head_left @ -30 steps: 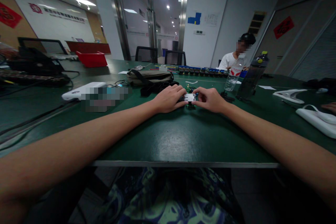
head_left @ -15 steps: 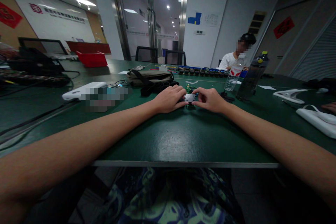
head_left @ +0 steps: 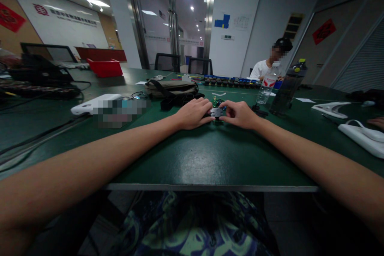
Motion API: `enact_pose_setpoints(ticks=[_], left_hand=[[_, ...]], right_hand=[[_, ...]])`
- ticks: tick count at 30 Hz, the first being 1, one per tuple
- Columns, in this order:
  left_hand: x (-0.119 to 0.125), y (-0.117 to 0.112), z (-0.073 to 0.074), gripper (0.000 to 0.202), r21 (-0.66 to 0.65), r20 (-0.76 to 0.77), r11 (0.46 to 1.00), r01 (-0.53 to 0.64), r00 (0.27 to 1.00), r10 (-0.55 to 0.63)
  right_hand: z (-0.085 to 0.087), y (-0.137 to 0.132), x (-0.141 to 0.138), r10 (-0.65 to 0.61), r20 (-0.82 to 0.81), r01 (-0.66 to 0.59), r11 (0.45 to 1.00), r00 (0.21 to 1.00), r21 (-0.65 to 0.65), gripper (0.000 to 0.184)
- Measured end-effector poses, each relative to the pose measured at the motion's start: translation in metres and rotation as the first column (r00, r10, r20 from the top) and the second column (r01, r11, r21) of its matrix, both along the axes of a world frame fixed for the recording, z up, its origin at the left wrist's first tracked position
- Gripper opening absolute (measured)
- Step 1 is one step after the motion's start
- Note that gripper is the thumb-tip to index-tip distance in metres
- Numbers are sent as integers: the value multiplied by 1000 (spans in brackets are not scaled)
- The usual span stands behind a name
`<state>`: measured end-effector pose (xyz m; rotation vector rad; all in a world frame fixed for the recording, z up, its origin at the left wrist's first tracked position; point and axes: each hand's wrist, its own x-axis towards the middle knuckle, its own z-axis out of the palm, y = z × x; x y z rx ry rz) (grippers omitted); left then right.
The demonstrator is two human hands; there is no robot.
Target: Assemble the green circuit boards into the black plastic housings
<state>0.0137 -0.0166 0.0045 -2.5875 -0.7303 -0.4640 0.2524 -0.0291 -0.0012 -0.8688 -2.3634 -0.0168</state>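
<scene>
Between my two hands, over the green table, is a small part with a silvery metal face [head_left: 216, 112] and a dark underside. My left hand [head_left: 195, 113] pinches its left side, thumb below and fingers above. From the other side my right hand [head_left: 240, 114] grips it between thumb and curled forefinger. Just behind the part lies a tangle of green circuit boards or wires [head_left: 219, 102], partly hidden by my fingers. The part's exact kind is too small to make out.
Left of my hands lie a grey bag [head_left: 171, 89] with a black strap and a white device [head_left: 95, 104]. Right stand a clear water bottle [head_left: 264, 91] and a dark bottle [head_left: 286, 92]. White devices [head_left: 364, 138] lie further right. A person [head_left: 267, 68] sits across the table.
The silvery face looks slightly tilted and duller than before. Both hands keep almost the same place and grip.
</scene>
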Motion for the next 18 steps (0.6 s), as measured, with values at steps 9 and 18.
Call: enact_pose_setpoints(ticks=[9, 18], left_hand=[[0, 0, 0, 37, 13, -7, 1000, -7, 1000, 7], [0, 0, -1, 37, 32, 5, 999, -4, 1000, 4]], right_hand=[[0, -1, 0, 2, -3, -2, 1000, 1000, -4, 28], [0, 0, 0, -8, 1, 8, 1000, 1000, 5, 27]])
